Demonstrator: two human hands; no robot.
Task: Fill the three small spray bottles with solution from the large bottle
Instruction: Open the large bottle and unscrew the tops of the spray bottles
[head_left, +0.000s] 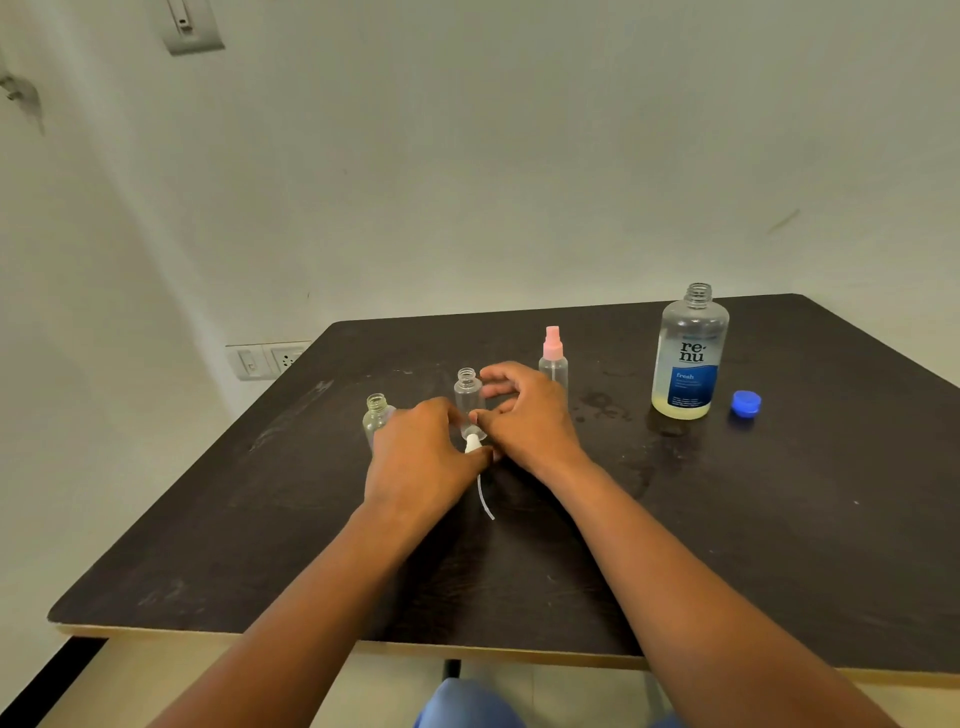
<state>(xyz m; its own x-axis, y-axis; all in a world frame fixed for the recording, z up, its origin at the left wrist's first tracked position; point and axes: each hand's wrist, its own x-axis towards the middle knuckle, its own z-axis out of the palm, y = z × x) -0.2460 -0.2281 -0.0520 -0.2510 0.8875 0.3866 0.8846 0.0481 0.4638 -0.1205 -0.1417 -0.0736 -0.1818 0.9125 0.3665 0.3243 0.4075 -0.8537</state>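
Between our hands (467, 431) the middle bottle (469, 397) stands uncapped, light enough, we judge, to topple at a knock. Our left hand (423, 457) grips the white sprayer (472, 445) (tube trailing toward us); our right hand (527, 415) arches beside the bottle, fingers loose, grasping nothing. Large bottle (688, 358) stands open, well right.

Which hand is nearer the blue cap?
Right. The right hand is at the middle open bottle, well left of the blue cap, which lies beside the large bottle. The left hand is farther left still.
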